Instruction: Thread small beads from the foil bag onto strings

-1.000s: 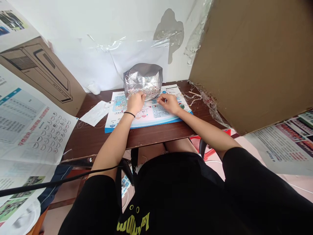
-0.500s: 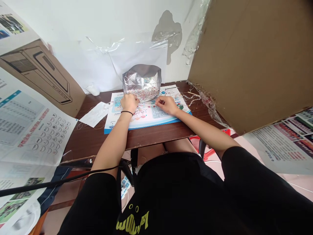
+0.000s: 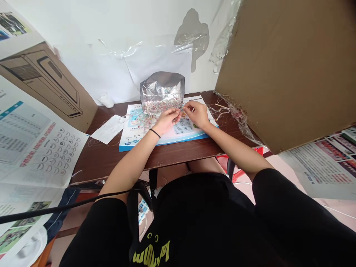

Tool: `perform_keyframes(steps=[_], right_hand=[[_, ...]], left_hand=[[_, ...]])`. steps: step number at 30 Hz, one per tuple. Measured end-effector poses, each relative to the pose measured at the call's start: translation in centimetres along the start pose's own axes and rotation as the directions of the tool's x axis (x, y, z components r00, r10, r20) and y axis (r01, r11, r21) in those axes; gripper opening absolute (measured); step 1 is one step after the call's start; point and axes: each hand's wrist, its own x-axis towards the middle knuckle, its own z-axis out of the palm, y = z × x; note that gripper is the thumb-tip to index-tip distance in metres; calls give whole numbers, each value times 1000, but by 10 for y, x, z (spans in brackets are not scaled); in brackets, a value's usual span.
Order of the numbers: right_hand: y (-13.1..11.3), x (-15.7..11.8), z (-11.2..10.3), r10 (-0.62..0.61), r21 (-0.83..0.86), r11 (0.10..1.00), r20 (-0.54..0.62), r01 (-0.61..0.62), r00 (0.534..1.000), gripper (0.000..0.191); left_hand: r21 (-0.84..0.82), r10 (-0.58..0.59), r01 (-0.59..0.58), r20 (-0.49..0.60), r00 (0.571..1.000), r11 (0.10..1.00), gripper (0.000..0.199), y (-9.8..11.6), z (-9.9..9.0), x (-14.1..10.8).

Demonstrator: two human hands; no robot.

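Over a printed sheet (image 3: 167, 138) on the brown table, my left hand (image 3: 168, 120) and my right hand (image 3: 197, 114) meet with their fingertips close together. Each hand is pinched closed; whatever lies between the fingertips is too small to make out. Just behind them stands a silvery bag (image 3: 162, 92) with many small red, pink and clear beads (image 3: 161, 106) in its lower part. More small beads (image 3: 146, 120) are scattered on the sheet, left of my left hand.
A white paper slip (image 3: 108, 129) lies at the left of the brown table (image 3: 178, 152). Cardboard (image 3: 286, 70) rises at the right, with crumpled clear plastic (image 3: 241, 122) and strings along its foot. A printed box (image 3: 55, 81) stands at the left.
My left hand has moved right, from the front of the bag to beside my right hand. My right hand has shifted slightly up and right.
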Motion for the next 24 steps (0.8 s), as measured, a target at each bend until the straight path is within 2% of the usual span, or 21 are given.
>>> perform_keyframes(steps=[2,5,24], right_hand=[[0,0,0,-32,-18,999,19,33,999,14],[0,-2,3,-69,-37,997,80,72,994,15],[4,-3,6,-130,-42,990,92,134,987,16]], left_hand=[[-57,-59,61,36,998,996,14,-3,1,1],[-108,-92,95,33,995,990,16,-3,-2,3],[-129,-121,122,14,993,984,18,2,-2,1]])
